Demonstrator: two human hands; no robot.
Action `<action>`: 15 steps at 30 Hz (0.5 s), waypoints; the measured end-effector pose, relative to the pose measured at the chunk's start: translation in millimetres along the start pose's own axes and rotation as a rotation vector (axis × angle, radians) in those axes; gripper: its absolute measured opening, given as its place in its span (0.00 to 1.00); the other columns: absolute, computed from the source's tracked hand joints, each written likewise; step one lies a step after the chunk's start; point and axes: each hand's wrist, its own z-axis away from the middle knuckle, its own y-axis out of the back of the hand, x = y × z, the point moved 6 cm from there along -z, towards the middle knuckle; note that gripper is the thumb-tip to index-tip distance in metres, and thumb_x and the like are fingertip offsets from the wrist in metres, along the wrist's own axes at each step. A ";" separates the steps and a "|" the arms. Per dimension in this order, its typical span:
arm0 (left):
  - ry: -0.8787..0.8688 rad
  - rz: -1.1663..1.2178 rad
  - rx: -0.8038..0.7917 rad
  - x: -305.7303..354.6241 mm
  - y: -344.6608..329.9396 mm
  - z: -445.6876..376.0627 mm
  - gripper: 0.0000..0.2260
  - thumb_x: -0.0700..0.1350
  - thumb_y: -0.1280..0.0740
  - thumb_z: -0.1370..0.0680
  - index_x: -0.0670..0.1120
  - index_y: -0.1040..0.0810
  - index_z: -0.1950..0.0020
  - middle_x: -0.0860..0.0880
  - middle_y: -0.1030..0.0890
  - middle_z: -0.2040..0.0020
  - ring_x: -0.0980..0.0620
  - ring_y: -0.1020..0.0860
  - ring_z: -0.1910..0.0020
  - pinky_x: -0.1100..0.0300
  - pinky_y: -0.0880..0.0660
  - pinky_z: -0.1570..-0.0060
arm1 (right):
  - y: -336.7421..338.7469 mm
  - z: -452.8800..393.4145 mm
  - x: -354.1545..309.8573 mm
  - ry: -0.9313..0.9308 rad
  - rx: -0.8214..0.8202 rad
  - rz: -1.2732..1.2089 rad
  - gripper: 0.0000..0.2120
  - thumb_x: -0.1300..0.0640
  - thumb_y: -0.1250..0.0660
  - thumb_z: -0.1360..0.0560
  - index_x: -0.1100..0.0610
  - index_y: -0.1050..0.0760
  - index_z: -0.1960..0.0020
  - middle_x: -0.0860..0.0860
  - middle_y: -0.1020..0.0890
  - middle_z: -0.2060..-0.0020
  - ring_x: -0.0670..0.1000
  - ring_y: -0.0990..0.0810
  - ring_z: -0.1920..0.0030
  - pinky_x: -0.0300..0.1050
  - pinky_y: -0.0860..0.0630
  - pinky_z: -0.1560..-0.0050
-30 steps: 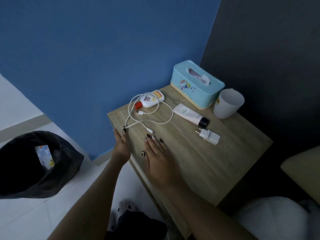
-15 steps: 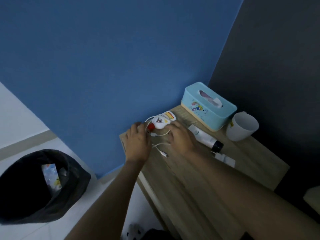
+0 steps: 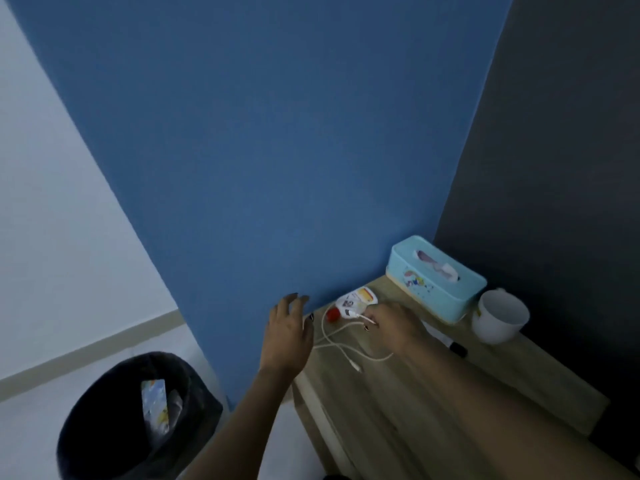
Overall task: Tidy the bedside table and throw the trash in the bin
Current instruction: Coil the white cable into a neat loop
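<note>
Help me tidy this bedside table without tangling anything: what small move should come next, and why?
Probably gather the loose cable into a coil. The right hand pinches one cable end near the small bottle, the rest sprawls in loops across the table, and the left hand hovers open beside it, free to catch the slack.

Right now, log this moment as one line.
right hand: pinching cable end | left hand: open, at table edge | bin: on floor
</note>
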 end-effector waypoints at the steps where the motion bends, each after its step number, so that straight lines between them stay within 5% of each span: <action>1: -0.025 0.006 0.001 12.4 9.0 -3.3 0.19 0.47 0.41 0.22 0.45 0.29 0.31 0.44 0.30 0.31 0.42 0.31 0.33 0.48 0.32 0.34 | 16.7 4.3 -0.8 -0.002 0.023 -0.036 0.09 0.50 0.37 0.24 0.53 0.21 0.54 0.54 0.16 0.56 0.57 0.18 0.52 0.44 0.28 0.59; 6: -0.215 0.027 0.012 91.2 42.7 -8.3 0.21 0.41 0.36 0.23 0.46 0.31 0.30 0.46 0.31 0.29 0.44 0.32 0.32 0.54 0.35 0.32 | 108.8 39.4 -5.0 0.031 0.238 -0.204 0.11 0.52 0.35 0.26 0.55 0.23 0.65 0.55 0.17 0.64 0.56 0.19 0.58 0.50 0.23 0.59; 10: -0.389 -0.008 -0.003 161.4 67.4 -4.3 0.27 0.42 0.36 0.23 0.48 0.39 0.25 0.49 0.36 0.25 0.46 0.36 0.29 0.52 0.36 0.31 | 171.9 72.4 -18.5 0.129 0.343 -0.212 0.11 0.55 0.34 0.25 0.58 0.21 0.64 0.54 0.21 0.70 0.55 0.21 0.65 0.52 0.23 0.63; 15: -0.555 -0.254 0.198 229.3 108.2 -0.5 0.27 0.38 0.39 0.22 0.46 0.42 0.23 0.48 0.30 0.29 0.48 0.33 0.30 0.54 0.40 0.31 | 229.5 105.6 -32.9 0.215 0.452 -0.090 0.10 0.59 0.34 0.26 0.57 0.22 0.66 0.56 0.19 0.68 0.55 0.21 0.65 0.53 0.23 0.61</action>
